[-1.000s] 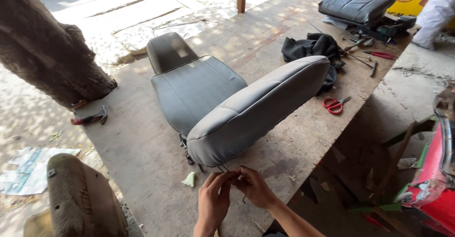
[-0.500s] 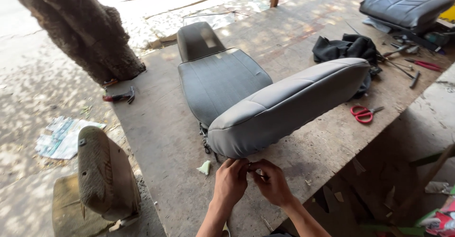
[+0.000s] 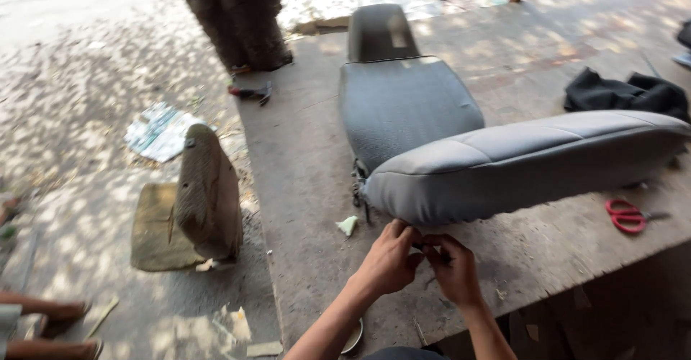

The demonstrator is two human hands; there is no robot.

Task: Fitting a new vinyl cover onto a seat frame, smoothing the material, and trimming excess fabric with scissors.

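Both hands meet at the lower edge of the grey seat cushion [image 3: 518,162]; the left hand [image 3: 389,259] and right hand [image 3: 453,266] pinch fingertips together on something too small to tell; the cushion lies just above the grip; red scissors [image 3: 628,216] rest well right; a pale scrap [image 3: 348,225] sits just left.

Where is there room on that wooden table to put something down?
Bare wood lies on the wooden table left of the grey seat, and beyond it toward the black cloth. It's crowded in front, where both hands meet, and by the red scissors.
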